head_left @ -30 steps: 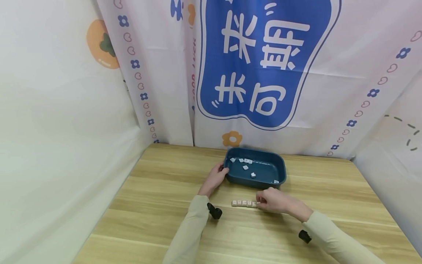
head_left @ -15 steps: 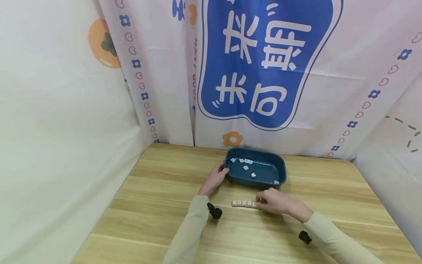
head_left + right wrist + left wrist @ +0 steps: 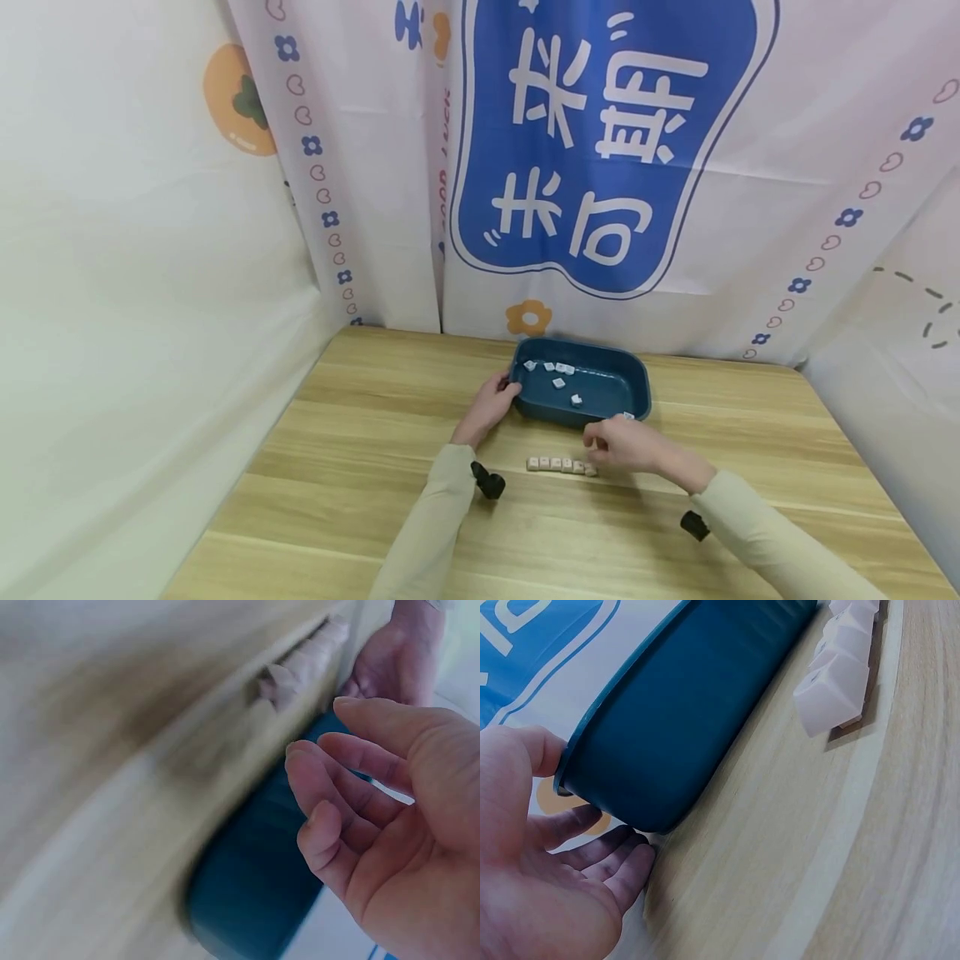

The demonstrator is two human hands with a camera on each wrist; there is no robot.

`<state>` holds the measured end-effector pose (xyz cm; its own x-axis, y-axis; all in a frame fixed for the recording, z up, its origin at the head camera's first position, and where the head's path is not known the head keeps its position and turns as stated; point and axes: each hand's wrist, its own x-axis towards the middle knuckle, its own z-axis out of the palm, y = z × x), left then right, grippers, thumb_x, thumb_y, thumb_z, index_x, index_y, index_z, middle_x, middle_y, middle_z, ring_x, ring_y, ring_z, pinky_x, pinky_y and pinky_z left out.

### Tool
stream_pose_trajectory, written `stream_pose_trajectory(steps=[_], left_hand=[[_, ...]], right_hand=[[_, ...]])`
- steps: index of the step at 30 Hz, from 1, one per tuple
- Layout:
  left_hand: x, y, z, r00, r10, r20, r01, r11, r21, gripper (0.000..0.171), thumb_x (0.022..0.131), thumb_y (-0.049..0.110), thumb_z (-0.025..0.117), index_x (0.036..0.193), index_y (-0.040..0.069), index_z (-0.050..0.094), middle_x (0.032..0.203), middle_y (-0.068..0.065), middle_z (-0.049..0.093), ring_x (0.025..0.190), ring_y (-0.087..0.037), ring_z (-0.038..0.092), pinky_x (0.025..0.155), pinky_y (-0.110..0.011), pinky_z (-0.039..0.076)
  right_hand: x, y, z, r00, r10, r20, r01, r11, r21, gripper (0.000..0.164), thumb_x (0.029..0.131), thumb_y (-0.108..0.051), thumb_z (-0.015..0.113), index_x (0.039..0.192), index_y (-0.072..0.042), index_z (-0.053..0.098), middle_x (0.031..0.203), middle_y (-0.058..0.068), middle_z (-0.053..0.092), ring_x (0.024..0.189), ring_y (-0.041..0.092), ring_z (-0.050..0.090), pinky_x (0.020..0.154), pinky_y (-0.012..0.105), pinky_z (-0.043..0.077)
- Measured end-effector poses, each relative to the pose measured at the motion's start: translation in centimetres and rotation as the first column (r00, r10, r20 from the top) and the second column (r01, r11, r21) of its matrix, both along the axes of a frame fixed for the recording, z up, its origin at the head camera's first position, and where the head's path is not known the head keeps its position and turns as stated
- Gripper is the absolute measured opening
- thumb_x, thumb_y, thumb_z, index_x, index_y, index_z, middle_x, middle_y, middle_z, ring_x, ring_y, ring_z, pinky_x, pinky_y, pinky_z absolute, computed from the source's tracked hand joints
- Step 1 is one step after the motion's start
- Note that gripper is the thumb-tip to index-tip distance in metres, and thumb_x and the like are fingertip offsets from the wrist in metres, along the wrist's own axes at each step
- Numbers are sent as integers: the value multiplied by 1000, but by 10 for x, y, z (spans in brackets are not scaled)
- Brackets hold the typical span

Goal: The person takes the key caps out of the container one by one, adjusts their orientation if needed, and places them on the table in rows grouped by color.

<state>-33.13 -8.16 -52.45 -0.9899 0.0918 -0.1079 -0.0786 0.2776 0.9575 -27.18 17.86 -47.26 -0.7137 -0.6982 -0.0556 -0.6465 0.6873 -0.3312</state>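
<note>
Six keycaps (image 3: 556, 463) form one row on the desk (image 3: 360, 467), near the front edge of one blue tray (image 3: 555, 412). Seven loose keycaps (image 3: 558, 383) are visible inside the tray, beside the desk's back edge. The left hand (image 3: 489, 407) grips the tray's left end. The right hand (image 3: 626, 443), near the row's right end, holds nothing; the right wrist view shows a narrow thumb-to-finger gap. Only the left wrist view shows fingers (image 3: 576, 823) below the rim.
</note>
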Motion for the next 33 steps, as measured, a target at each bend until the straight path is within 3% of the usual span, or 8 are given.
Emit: stream_pose_trajectory(steps=[7,13,22,33], left_hand=[[2,0,1,1000,1,1,-1,1000,-4,56,98,31,51,146,3,42,148,-16,47,138,-31,44,114,-48,37],[3,-1,2,1000,1,8,-1,1000,-6,59,97,33,51,147,4,41,149,-16,46,138,-30,44,115,-47,36],[4,0,1,1000,4,-15,-4,1000,-12,56,98,30,51,146,1,42,147,-18,48,136,-32,46,112,-49,38],[4,1,2,1000,12,-6,-12,1000,4,55,98,30,50,145,1,43,146,-18,49,135,-31,46,113,-49,38]], right_hand=[[-8,3,23,999,-25,-31,25,1000,5,2,90,-15,69,90,-13,68,70,-9,54,61,2,45,57,19,41],[-25,5,33,996,-53,-67,52,998,-18,5,91,-16,67,86,-17,67,71,-11,58,60,2,47,56,19,42],[-49,9,38,997,-68,-34,68,998,12,12,95,-17,62,93,-8,71,70,-8,60,58,4,49,55,21,43],[-69,5,41,989,-122,80,105,978,183,14,91,-17,67,100,-7,71,85,-1,66,73,11,56,68,30,52]])
